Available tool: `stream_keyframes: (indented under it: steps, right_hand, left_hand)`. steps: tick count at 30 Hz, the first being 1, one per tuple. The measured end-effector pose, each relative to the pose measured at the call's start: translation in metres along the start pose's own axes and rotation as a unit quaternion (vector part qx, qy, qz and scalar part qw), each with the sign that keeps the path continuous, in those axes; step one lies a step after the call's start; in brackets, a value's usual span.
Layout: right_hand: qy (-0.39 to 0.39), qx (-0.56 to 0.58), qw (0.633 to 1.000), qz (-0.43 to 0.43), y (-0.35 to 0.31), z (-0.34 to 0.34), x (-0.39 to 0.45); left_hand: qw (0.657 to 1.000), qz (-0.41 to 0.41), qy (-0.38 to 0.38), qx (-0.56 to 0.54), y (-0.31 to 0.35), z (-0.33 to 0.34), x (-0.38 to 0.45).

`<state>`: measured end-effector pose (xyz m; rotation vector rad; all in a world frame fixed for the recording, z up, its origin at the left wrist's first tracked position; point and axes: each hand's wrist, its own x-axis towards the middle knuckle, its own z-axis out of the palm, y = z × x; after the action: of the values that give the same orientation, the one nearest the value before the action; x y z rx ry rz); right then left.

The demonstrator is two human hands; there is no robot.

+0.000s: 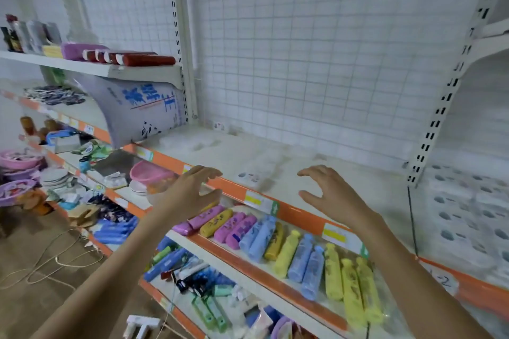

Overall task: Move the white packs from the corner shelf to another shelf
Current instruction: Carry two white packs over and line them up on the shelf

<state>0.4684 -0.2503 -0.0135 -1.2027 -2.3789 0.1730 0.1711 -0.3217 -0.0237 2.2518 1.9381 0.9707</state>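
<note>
White packs (468, 217) of rolls lie stacked on the corner shelf at the right. Another white pack (259, 170) lies flat near the front of the middle shelf (358, 190), with blurred white packs (190, 142) further back at its left. My left hand (190, 190) hovers in front of the shelf's orange edge, fingers loosely spread, holding nothing. My right hand (327, 192) hovers above the shelf to the right of the flat pack, fingers curved and apart, empty.
A large white sack with blue print (140, 107) leans at the left end of the shelf. Coloured pouches (289, 248) fill the shelf below. A slotted upright post (440, 107) separates the middle shelf from the corner shelf. Bowls and cables lie lower left.
</note>
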Motion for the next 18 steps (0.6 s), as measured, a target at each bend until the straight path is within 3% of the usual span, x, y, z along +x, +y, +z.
stream_keyframes:
  steps: [3, 8, 18]
  right_hand:
    - [-0.032, -0.002, 0.999, 0.005, 0.025, 0.007, 0.058]
    - [-0.094, -0.038, 0.995, 0.017, 0.056, 0.030, 0.143]
    - [-0.260, -0.140, 0.955, 0.005, 0.082, 0.087, 0.233]
  left_hand:
    - [1.000, -0.002, -0.023, 0.009, -0.022, 0.013, 0.062]
    - [0.991, -0.005, -0.131, 0.031, -0.055, 0.044, 0.150]
    - [0.943, -0.033, -0.307, -0.127, -0.089, 0.121, 0.224]
